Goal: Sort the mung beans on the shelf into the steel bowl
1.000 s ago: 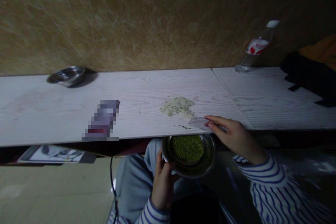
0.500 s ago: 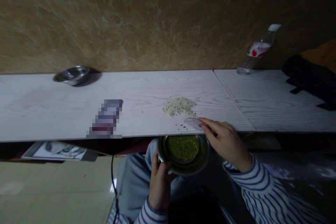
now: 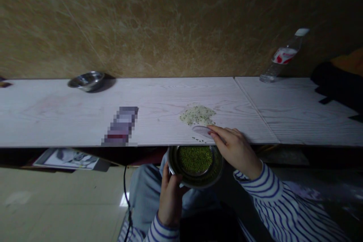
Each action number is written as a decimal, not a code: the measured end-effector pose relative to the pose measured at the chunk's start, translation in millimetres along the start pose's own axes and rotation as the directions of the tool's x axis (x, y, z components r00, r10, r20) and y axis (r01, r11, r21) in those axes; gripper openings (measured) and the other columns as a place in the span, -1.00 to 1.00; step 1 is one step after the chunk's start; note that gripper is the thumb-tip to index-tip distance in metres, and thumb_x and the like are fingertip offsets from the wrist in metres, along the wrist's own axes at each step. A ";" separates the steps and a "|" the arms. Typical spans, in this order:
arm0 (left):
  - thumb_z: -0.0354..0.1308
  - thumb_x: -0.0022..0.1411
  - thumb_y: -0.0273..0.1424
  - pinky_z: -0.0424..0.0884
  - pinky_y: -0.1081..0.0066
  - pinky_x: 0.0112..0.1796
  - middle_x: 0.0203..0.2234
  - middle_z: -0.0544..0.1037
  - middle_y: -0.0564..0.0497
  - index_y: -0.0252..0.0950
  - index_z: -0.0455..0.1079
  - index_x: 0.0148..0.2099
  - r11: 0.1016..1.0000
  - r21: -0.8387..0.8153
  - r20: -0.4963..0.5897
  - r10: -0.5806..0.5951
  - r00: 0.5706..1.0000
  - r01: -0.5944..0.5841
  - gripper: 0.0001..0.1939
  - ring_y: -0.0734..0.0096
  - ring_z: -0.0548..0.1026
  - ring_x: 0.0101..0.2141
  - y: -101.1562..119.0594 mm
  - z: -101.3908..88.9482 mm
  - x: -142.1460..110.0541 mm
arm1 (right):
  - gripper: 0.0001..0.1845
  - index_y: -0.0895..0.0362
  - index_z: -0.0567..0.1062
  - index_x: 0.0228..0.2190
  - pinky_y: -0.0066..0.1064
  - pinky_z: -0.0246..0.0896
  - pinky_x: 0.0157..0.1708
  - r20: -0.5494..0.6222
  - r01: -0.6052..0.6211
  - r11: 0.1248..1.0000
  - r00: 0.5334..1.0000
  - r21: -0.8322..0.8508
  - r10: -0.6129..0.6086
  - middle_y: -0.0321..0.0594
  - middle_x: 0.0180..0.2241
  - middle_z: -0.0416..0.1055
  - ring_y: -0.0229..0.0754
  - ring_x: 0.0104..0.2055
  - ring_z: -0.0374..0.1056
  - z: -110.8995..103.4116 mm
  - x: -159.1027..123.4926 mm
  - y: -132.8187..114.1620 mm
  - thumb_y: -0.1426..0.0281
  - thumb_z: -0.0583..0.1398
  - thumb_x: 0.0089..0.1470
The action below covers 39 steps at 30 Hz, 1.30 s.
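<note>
My left hand (image 3: pixel 171 194) grips the left rim of a metal bowl (image 3: pixel 211 179), held over my lap just below the table edge. Green mung beans (image 3: pixel 195 159) cover its bottom. My right hand (image 3: pixel 236 147) pinches a thin, translucent, oval scraper-like piece (image 3: pixel 202 131), its flat side low over the tabletop. Just behind that piece lies a pile of white rice mixed with green beans (image 3: pixel 197 114). A few loose beans (image 3: pixel 200 140) sit between the piece and the table edge, above the bowl.
A second metal bowl (image 3: pixel 87 81) stands at the back left of the white table (image 3: pixel 159 98). A blurred flat purple item (image 3: pixel 121 125) lies left of the pile. A plastic bottle (image 3: pixel 284 56) and dark cloth (image 3: pixel 338 85) are at right. A black cable (image 3: pixel 127 196) hangs at lower left.
My right hand and the translucent piece have shifted slightly left, in front of the pile. The loose beans lie closer to the table edge. The whole view has shifted a little.
</note>
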<state>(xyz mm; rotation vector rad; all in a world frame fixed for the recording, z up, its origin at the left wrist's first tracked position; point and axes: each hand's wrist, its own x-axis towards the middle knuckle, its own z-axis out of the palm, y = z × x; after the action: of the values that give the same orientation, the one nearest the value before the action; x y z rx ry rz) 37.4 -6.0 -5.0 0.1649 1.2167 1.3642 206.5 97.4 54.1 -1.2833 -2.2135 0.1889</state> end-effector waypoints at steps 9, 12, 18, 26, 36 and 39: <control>0.06 0.07 -0.42 0.42 0.33 -0.30 0.09 0.30 -0.04 -0.05 0.11 0.20 0.998 0.022 0.057 0.050 0.997 -0.051 -0.38 0.21 0.34 -0.05 -0.8 -2.5 -1.9 | -0.70 0.08 0.44 -0.06 -0.29 0.21 -0.22 0.059 0.077 0.997 0.995 0.028 -0.078 -0.22 -0.25 0.54 -0.19 -0.25 0.42 2.7 -6.4 -10.9 0.46 0.07 0.18; 0.07 0.07 -0.41 0.42 0.33 -0.30 0.07 0.32 -0.03 -0.03 0.13 0.19 0.999 0.018 0.065 0.048 0.997 -0.049 -0.39 0.25 0.36 -0.08 -4.7 -2.9 -1.2 | -0.70 0.07 0.44 -0.06 -0.29 0.20 -0.22 0.091 0.110 0.993 0.989 0.047 -0.114 -0.24 -0.25 0.54 -0.21 -0.26 0.42 -2.2 -12.9 -12.9 0.46 0.07 0.19; 0.11 -0.01 -0.41 0.41 0.36 -0.35 -0.04 0.39 -0.07 -0.10 0.19 0.16 1.000 0.007 0.026 0.026 0.999 -0.027 -0.37 0.27 0.41 -0.18 -8.3 -7.9 -4.2 | -0.71 0.07 0.45 -0.07 -0.27 0.23 -0.18 0.049 0.066 0.997 0.996 0.051 -0.068 -0.23 -0.23 0.55 -0.19 -0.24 0.43 -17.7 -23.5 -3.5 0.45 0.09 0.18; 0.09 -0.01 -0.44 0.41 0.36 -0.38 -0.06 0.38 -0.07 -0.05 0.10 0.22 1.000 0.013 0.070 -0.023 0.997 0.022 -0.30 0.27 0.39 -0.21 -19.1 -10.8 -6.8 | -0.72 0.07 0.47 -0.09 -0.26 0.29 -0.14 -0.034 0.007 0.999 0.999 0.048 -0.005 -0.23 -0.16 0.53 -0.16 -0.18 0.44 -33.4 -39.0 8.5 0.42 0.10 0.17; 0.10 0.03 -0.37 0.43 0.23 -0.32 -0.06 0.38 -0.06 -0.02 0.11 0.21 1.000 0.022 0.091 -0.014 0.996 0.012 -0.34 0.20 0.41 -0.17 -30.8 -2.9 -9.6 | -0.71 0.08 0.49 -0.10 -0.31 0.35 -0.12 -0.134 -0.102 0.994 0.985 0.048 0.108 -0.22 -0.15 0.53 -0.15 -0.15 0.45 -54.9 -54.6 29.1 0.35 0.10 0.16; 0.13 0.04 -0.34 0.44 0.24 -0.33 -0.06 0.38 -0.09 -0.06 0.11 0.21 0.996 0.086 0.127 -0.038 0.991 0.027 -0.34 0.17 0.40 -0.14 -29.6 -0.2 -9.8 | -0.70 0.09 0.49 -0.09 -0.33 0.35 -0.11 -0.147 -0.123 0.991 0.981 0.054 0.130 -0.21 -0.14 0.52 -0.16 -0.14 0.45 -56.4 -56.4 37.3 0.34 0.10 0.16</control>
<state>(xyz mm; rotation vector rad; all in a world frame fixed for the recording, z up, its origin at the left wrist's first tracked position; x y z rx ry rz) 58.7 -22.5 -20.6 0.2869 1.1641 1.2555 286.3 61.3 63.6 -1.3685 -1.9927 0.1836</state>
